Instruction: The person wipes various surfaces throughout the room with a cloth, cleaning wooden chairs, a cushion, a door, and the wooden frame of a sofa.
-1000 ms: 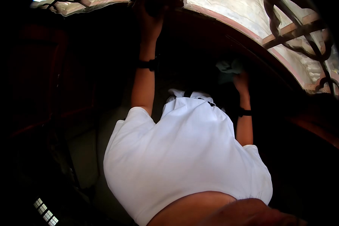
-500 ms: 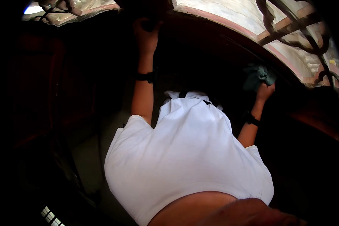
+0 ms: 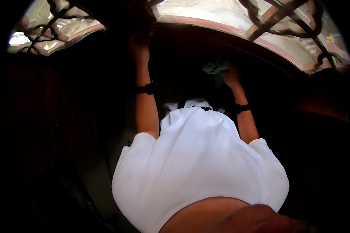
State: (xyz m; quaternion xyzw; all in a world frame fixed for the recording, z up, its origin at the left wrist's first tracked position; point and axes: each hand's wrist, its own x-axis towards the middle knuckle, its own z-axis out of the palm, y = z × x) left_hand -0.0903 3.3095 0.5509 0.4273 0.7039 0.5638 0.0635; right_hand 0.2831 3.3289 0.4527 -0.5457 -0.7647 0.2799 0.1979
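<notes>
In the head view my right hand (image 3: 232, 77) is closed on a grey-green cloth (image 3: 215, 67), bunched up and hanging partly below the fingers. The cloth is over a dark wooden surface just below the window sill, and shadow hides whether it touches the wood. My left hand (image 3: 139, 46) is raised at the foot of a dark upright between two window openings. Its fingers fade into shadow, so what they touch or grip cannot be made out.
Bright window openings with curled metal grilles (image 3: 295, 21) run along the top. A dark wooden sill (image 3: 206, 33) borders them. Dark reddish wooden panels (image 3: 31, 120) stand at the left. Much of the surroundings is lost in shadow.
My right hand has swept left with the cloth, away from the right end of the sill. The left hand stays by the upright. The view has shifted slightly.
</notes>
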